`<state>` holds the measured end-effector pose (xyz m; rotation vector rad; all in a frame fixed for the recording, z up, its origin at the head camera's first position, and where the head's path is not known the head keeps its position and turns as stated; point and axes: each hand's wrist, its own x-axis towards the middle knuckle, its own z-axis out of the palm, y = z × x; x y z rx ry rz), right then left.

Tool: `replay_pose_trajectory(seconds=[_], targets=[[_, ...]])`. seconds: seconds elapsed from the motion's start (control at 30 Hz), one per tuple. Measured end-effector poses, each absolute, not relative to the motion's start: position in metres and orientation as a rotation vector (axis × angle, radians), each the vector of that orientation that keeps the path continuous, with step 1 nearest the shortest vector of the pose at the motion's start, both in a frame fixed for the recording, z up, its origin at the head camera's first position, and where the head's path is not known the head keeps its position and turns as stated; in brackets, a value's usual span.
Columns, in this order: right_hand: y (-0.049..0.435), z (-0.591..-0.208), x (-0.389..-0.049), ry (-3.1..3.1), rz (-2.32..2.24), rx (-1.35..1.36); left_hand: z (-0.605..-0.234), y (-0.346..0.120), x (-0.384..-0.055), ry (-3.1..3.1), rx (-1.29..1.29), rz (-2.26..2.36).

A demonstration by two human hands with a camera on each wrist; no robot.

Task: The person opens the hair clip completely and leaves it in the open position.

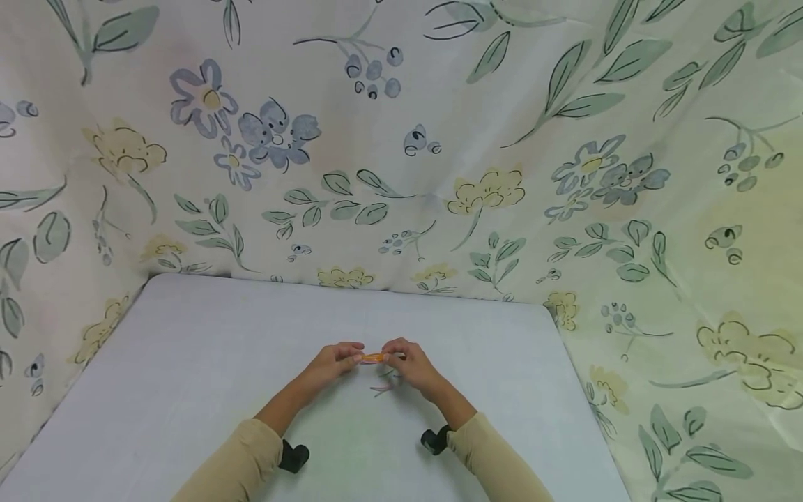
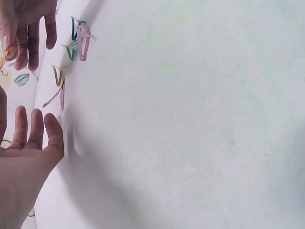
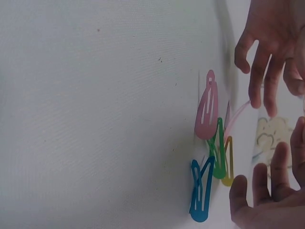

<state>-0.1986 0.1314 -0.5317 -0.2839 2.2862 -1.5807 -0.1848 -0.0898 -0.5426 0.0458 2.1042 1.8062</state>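
An orange snap hair clip is held level between both hands above the white table. The left hand pinches its left end with thumb and forefinger, while the right hand pinches the opposite end. The other fingers of both hands are spread away from the clip. Below, in the right wrist view, lie a pink hair clip, a green one, a yellow one and a blue one. Another pinkish clip, splayed apart, shows in the left wrist view.
The white table carries the loose clips near its middle, just under the hands. Behind and beside it hangs a flower-printed cloth. A black device sits at the left wrist, and another black device at the right.
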Motion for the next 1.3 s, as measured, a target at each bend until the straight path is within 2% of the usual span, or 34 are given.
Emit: replay_pose_trajectory(seconds=[1.3], targets=[[0.1341,-0.5222,-0.198,2.141,-1.64,-0.246,-0.5443,-0.0949,-0.1845,1.935,0.177,1.872]])
